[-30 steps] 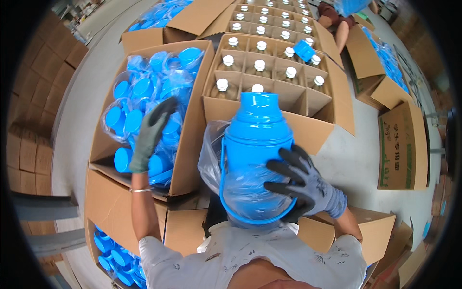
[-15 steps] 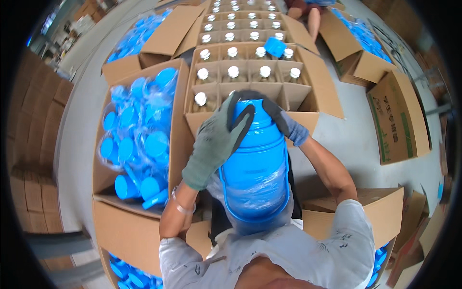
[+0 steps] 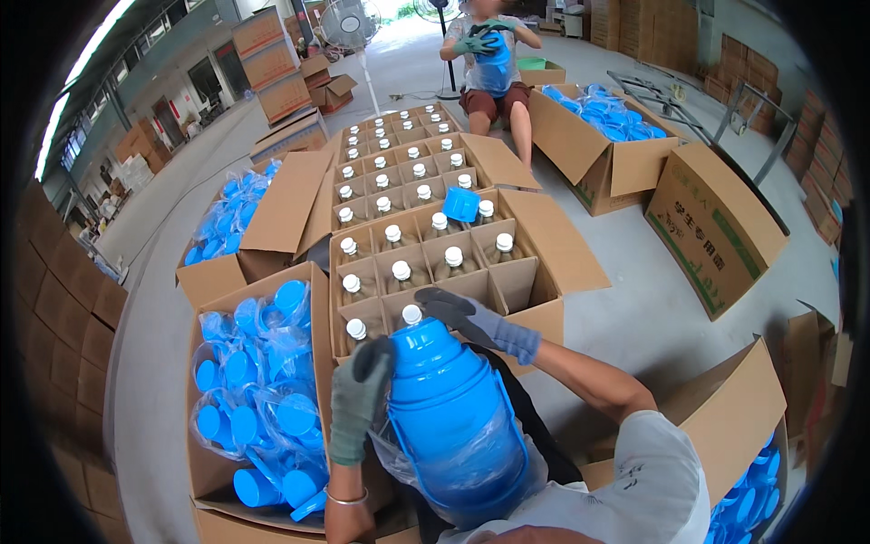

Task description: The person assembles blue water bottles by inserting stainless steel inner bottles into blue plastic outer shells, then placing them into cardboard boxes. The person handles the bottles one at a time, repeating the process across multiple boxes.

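While daylight falls across a warehouse with a grey concrete floor (image 3: 634, 317), stacked cartons line the left edge and the upper corners of the frame, and a standing fan (image 3: 347, 24) rises at upper centre. Rows of open cartons run up the middle; the nearest divided carton (image 3: 535, 272) holds white-capped inner flasks in its cells. At lower left an open box (image 3: 313, 335) is packed with blue parts in clear bags. Another person (image 3: 489, 72) sits at top centre, holding a blue item in gloved hands.

Low in the centre of the frame stands the blue flask (image 3: 449, 408), upright, close to the body, its lower half wrapped in clear plastic. The left hand (image 3: 356, 399), in a grey glove, lies flat against the flask's left side, fingers stretched upward and not curled; its grip is loose, pressing rather than clasping. The right hand (image 3: 471, 319), also gloved, reaches over the flask's top toward the carton's front cells; its fingers are half bent, and I cannot tell whether they clasp anything.
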Tool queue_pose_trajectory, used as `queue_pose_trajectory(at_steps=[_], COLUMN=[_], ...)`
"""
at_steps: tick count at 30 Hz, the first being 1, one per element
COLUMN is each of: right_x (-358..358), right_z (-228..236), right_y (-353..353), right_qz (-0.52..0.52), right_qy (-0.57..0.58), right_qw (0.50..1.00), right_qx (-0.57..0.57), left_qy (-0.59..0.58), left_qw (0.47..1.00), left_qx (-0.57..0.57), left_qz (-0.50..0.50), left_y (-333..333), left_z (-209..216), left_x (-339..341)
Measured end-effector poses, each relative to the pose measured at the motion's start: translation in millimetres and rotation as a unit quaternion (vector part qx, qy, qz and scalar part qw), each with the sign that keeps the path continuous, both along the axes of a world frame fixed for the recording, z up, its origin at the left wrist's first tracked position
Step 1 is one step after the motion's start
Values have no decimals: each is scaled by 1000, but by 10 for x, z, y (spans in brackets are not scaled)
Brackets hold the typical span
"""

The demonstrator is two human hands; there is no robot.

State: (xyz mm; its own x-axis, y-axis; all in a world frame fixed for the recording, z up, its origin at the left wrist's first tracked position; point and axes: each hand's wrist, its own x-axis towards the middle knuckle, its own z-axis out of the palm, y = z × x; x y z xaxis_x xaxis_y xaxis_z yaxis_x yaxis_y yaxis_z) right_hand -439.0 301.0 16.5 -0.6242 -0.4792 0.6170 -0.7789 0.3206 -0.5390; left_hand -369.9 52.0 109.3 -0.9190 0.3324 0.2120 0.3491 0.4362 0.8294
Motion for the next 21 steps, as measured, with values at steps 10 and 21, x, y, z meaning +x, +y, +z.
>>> queue_pose_trajectory(at_steps=[10,21], right_x=[49,366], right_z=[-130,126], right_y=[27,4], right_qz=[195,103], right_qy=[-354,-372], right_qw=[869,870], right_qx=[-284,-307], left_qy=[121,-14], left_qw=[978,996], left_qx=[-156,15], left_qz=[-69,-85], left_y=[280,95], left_z=[393,118], left_x=[374,411])
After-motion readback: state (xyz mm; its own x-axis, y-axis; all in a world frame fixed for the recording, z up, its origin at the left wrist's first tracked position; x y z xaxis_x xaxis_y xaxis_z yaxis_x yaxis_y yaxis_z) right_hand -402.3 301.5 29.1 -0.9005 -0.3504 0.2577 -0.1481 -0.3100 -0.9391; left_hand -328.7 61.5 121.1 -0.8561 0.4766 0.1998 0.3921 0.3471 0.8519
